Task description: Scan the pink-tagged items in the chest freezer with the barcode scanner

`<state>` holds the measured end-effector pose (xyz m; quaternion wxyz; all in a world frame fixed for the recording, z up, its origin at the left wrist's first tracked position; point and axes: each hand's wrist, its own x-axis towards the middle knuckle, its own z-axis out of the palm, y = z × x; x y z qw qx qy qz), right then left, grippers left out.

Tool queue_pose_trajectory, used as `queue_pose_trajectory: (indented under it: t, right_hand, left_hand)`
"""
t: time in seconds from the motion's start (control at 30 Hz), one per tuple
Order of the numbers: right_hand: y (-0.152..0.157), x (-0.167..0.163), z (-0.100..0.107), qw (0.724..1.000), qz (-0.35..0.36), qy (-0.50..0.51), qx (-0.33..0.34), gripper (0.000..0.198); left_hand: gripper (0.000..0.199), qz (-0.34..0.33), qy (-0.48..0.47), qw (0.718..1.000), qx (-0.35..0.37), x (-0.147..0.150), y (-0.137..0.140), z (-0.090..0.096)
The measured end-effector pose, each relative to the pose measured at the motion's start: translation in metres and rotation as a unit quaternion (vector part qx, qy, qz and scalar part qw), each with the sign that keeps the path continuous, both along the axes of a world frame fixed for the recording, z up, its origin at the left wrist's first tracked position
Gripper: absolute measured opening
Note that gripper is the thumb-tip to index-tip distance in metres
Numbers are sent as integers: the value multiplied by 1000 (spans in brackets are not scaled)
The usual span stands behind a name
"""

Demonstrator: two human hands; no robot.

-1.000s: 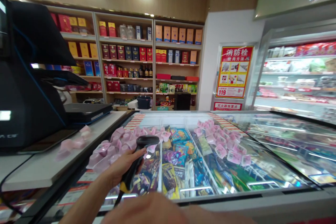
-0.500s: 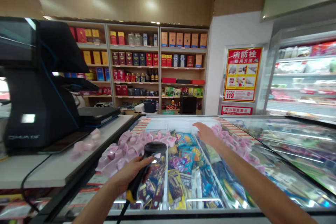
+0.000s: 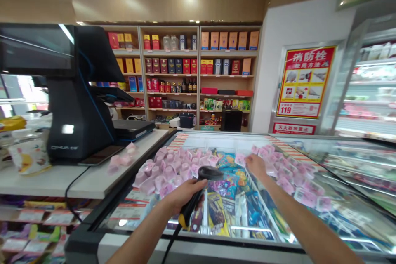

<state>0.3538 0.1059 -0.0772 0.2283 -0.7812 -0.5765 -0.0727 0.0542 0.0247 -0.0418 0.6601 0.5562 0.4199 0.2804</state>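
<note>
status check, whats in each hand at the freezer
Left hand gripping the barcode scanner over the freezer lid. Right hand pinching one pink labelled packet at the right-hand pile. Nothing between them.

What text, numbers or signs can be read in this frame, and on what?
"消防栓": headline of the red and yellow poster on the white wall.
"119": same poster, lower left.
Red strip sign below it: too blurred.
Checkout terminal base logo: too blurred.
Shelf boxes and pink packets' labels: too small.

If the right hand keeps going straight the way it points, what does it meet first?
Most likely the pink packs piled on the freezer lid; the right hand already sits at their edge, though depth is hard to judge.
</note>
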Motion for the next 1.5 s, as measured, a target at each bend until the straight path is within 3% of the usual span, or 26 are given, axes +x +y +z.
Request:
queue_pose_trajectory:
  t: [0.17, 0.43, 0.6, 0.9, 1.0, 1.17, 1.3, 1.43, 1.5]
  right_hand:
    - [-5, -33, -16, 994, 9, 98, 43, 24]
    - [-15, -48, -11, 993, 0, 114, 39, 22]
    - [-10, -65, -12, 992, -19, 115, 39, 24]
    - [9, -134, -7, 990, 93, 97, 48, 21]
    - [2, -114, 0, 990, 87, 91, 60, 21]
    - [-31, -28, 11, 995, 13, 53, 89, 28]
    - [-51, 23, 8, 996, 7, -90, 12, 32]
    - [-55, 35, 3, 994, 16, -110, 3, 27]
    - [-51, 26, 5, 998, 21, -38, 48, 21]
  left_hand:
    - [35, -6, 1, 1000, 19, 6, -1, 3]
    - [34, -11, 17, 1000, 15, 11, -5, 5]
    - [33, 35, 20, 999, 35, 2, -1, 15]
    - [35, 102, 25, 993, 49, -9, 12, 22]
    - [33, 95, 24, 994, 45, -6, 12, 22]
    - [33, 74, 12, 996, 37, 0, 10, 20]
    - [33, 66, 0, 997, 37, -1, 8, 17]
    - [33, 60, -8, 998, 35, -6, 5, 15]
    - [34, 56, -9, 998, 34, -7, 3, 15]
